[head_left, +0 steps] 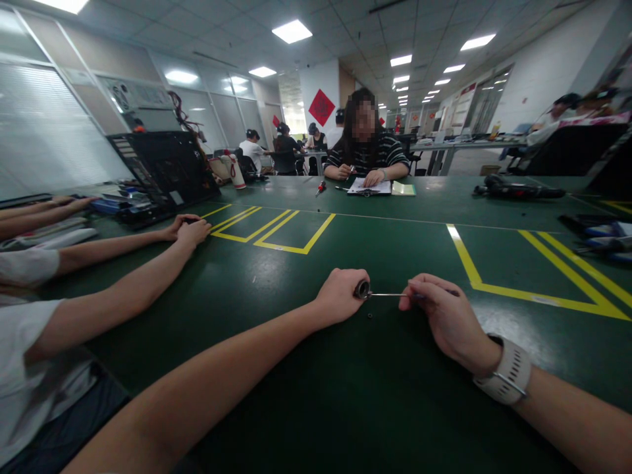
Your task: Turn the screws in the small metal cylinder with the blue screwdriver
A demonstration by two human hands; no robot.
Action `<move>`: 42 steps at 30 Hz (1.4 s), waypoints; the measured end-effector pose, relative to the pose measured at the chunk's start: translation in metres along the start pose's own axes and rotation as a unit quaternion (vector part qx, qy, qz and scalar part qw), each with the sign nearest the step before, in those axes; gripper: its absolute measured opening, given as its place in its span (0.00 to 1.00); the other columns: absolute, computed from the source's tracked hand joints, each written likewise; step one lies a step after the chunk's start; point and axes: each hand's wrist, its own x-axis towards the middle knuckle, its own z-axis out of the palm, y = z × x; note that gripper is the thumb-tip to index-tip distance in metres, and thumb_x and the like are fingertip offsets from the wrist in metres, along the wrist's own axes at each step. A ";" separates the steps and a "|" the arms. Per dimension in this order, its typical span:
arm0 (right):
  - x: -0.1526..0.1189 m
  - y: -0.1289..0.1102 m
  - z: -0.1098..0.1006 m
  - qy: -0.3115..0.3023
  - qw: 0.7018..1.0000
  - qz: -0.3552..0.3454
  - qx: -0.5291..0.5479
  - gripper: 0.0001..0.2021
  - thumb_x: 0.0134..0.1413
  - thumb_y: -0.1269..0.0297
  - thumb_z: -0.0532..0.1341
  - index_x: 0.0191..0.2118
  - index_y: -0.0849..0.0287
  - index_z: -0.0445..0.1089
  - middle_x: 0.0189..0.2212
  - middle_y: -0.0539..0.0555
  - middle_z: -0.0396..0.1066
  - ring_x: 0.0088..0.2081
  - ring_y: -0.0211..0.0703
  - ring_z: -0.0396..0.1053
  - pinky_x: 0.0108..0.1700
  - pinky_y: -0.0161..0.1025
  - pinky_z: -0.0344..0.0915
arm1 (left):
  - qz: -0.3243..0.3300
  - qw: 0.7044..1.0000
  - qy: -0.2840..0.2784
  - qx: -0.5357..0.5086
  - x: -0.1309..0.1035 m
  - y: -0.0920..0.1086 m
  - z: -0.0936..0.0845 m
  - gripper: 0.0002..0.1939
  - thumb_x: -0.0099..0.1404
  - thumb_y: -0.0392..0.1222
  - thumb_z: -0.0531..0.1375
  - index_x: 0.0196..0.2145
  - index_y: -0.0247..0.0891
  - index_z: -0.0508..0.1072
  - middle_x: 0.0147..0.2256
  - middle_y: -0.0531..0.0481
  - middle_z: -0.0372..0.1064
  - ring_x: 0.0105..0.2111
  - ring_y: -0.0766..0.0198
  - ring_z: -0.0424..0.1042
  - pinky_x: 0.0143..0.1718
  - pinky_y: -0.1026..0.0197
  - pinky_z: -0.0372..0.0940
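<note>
Forearms (pixel 207 378), hands (pixel 447 319) with tool (pixel 390 295), unreadable tape label (pixel 546 301)

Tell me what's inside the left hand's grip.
The round end of a dark part shows, with the tip of a thin rod at its edge. The left hand covers the rest, so its far end cannot be seen.

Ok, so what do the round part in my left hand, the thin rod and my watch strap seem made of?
Round part: probably metal, dark with a shiny rim. Thin rod: likely bare metal, judging by its silvery gleam. Watch strap: perhaps silicone or rubber, pale and matte with slots.
</note>
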 end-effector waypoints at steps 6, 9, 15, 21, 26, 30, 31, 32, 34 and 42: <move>0.001 0.000 0.000 0.011 1.000 0.007 -0.007 0.09 0.47 0.63 0.60 0.20 0.58 0.69 0.18 0.49 0.68 0.25 0.41 0.65 0.36 0.42 0.58 | -0.016 1.000 -0.011 0.000 0.001 0.001 0.000 0.04 0.59 0.39 0.59 0.30 0.36 0.68 0.27 0.54 0.67 0.28 0.67 0.66 0.31 0.64 0.58; 0.000 0.000 0.000 0.014 1.000 0.006 -0.005 0.09 0.47 0.63 0.60 0.20 0.57 0.68 0.17 0.49 0.67 0.25 0.41 0.64 0.36 0.42 0.57 | -0.024 1.000 -0.015 -0.005 0.000 0.001 -0.001 0.04 0.59 0.39 0.59 0.31 0.36 0.69 0.27 0.54 0.67 0.28 0.67 0.65 0.31 0.64 0.58; 0.000 0.002 -0.001 0.015 1.000 0.011 -0.012 0.10 0.47 0.63 0.60 0.19 0.58 0.68 0.18 0.49 0.67 0.25 0.40 0.64 0.35 0.41 0.57 | -0.026 1.000 -0.006 -0.016 0.000 0.001 -0.001 0.04 0.58 0.39 0.59 0.30 0.36 0.68 0.27 0.54 0.67 0.28 0.67 0.65 0.30 0.64 0.58; 0.001 0.002 0.001 0.031 0.999 0.006 -0.034 0.10 0.45 0.62 0.61 0.18 0.58 0.68 0.17 0.50 0.67 0.24 0.41 0.64 0.35 0.42 0.57 | -0.036 0.997 0.011 -0.066 0.000 0.002 -0.003 0.06 0.56 0.39 0.60 0.29 0.36 0.66 0.27 0.55 0.66 0.27 0.68 0.65 0.28 0.65 0.58; 0.001 0.006 0.000 0.022 0.998 -0.003 -0.058 0.10 0.47 0.63 0.60 0.19 0.58 0.68 0.17 0.49 0.67 0.24 0.40 0.64 0.34 0.41 0.57 | -0.026 0.997 0.021 -0.072 0.000 0.002 -0.004 0.06 0.56 0.40 0.60 0.29 0.36 0.66 0.27 0.55 0.65 0.27 0.68 0.64 0.29 0.65 0.58; 0.002 0.008 -0.001 0.024 0.996 -0.005 -0.080 0.11 0.48 0.64 0.59 0.18 0.58 0.67 0.16 0.48 0.66 0.23 0.39 0.63 0.33 0.41 0.56 | -0.011 0.997 0.016 -0.068 -0.001 0.002 -0.003 0.07 0.55 0.40 0.61 0.29 0.36 0.66 0.27 0.55 0.65 0.27 0.68 0.64 0.29 0.65 0.58; 0.002 0.008 -0.001 0.024 0.996 -0.007 -0.086 0.11 0.48 0.64 0.59 0.18 0.58 0.67 0.15 0.48 0.66 0.23 0.39 0.63 0.33 0.40 0.56 | -0.007 0.998 0.016 -0.067 -0.001 0.002 -0.003 0.07 0.56 0.40 0.61 0.29 0.36 0.66 0.27 0.55 0.65 0.27 0.68 0.64 0.29 0.65 0.58; 0.002 0.008 -0.001 0.024 0.996 -0.009 -0.090 0.11 0.48 0.64 0.59 0.18 0.58 0.67 0.15 0.48 0.66 0.23 0.39 0.63 0.33 0.40 0.56 | -0.003 0.998 0.014 -0.066 -0.001 0.002 -0.002 0.07 0.56 0.40 0.61 0.29 0.36 0.66 0.27 0.55 0.65 0.27 0.68 0.64 0.30 0.65 0.58; 0.001 0.008 -0.001 0.022 0.995 -0.011 -0.096 0.11 0.48 0.64 0.58 0.18 0.57 0.67 0.15 0.48 0.66 0.23 0.39 0.63 0.33 0.40 0.55 | 0.001 0.998 0.005 -0.063 -0.001 0.002 -0.002 0.07 0.56 0.40 0.61 0.29 0.36 0.66 0.27 0.55 0.65 0.27 0.68 0.64 0.30 0.65 0.58; 0.000 0.007 -0.001 0.005 0.995 -0.013 -0.102 0.11 0.50 0.63 0.58 0.19 0.58 0.67 0.16 0.48 0.66 0.24 0.39 0.63 0.34 0.40 0.55 | 0.011 0.998 -0.031 -0.060 0.001 0.003 -0.003 0.07 0.56 0.40 0.61 0.29 0.36 0.66 0.26 0.55 0.64 0.27 0.68 0.63 0.30 0.65 0.57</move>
